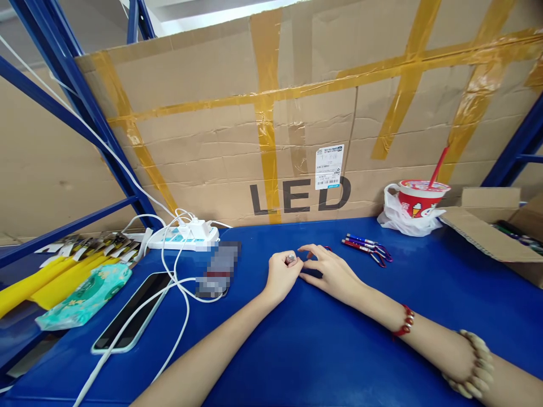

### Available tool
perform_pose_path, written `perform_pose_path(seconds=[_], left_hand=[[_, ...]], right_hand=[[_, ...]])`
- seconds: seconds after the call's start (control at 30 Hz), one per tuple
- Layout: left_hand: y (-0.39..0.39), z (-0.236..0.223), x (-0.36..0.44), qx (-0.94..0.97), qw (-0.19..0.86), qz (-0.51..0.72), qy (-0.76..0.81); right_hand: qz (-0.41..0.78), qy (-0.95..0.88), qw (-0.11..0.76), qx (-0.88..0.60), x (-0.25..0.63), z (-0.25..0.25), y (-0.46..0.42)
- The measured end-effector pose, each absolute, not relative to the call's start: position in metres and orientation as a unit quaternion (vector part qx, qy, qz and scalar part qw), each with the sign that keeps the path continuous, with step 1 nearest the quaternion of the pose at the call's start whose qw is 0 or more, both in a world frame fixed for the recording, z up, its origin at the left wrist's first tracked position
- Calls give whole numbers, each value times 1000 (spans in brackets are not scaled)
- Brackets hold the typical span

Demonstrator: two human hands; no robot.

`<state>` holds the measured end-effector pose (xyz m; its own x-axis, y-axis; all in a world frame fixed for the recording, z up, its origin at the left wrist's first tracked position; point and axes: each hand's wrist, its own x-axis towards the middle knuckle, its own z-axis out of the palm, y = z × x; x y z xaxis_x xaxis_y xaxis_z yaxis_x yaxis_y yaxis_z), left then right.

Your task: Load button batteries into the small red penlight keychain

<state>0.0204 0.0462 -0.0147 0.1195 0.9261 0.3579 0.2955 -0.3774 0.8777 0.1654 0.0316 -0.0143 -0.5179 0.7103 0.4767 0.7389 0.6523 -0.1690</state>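
Observation:
My left hand [282, 274] rests on the blue table [322, 339], its fingers curled around a small silver-tipped object [291, 258] held upright. Right beside it lies my right hand [328, 268], fingertips pinched at the same small object; a red bit shows just behind its fingers. A red bead bracelet and a pale bead bracelet are on my right forearm. A few small red and blue keychain pen-lights [367, 247] lie on the table to the right of my hands, apart from them.
A taped cardboard sheet marked LED [297, 130] stands behind the table. At left are a power strip [184, 237] with white cables, a phone [131, 311], a tissue pack [85, 297] and yellow packets [46, 277]. A red cup in a bag [418, 206] and an open carton [496, 234] sit right.

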Motion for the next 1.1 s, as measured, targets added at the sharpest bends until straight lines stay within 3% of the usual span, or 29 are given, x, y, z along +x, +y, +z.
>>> perform_pose_path(seconds=[0.3, 0.5, 0.57, 0.77, 1.1], left_hand=[[50, -18, 19, 657, 328, 488, 472], [49, -19, 18, 692, 293, 448, 485], [48, -18, 19, 712, 286, 424, 480], [47, -20, 19, 739, 278, 367, 492], [50, -21, 19, 716, 284, 401, 497]], right_hand=[[-56, -871, 253, -417, 169, -13, 36], [-38, -789, 443, -424, 167, -4, 28], [-37, -783, 467, -410, 165, -2, 24], [1, -805, 461, -373, 164, -5, 23], [24, -810, 405, -422, 166, 0, 21]])
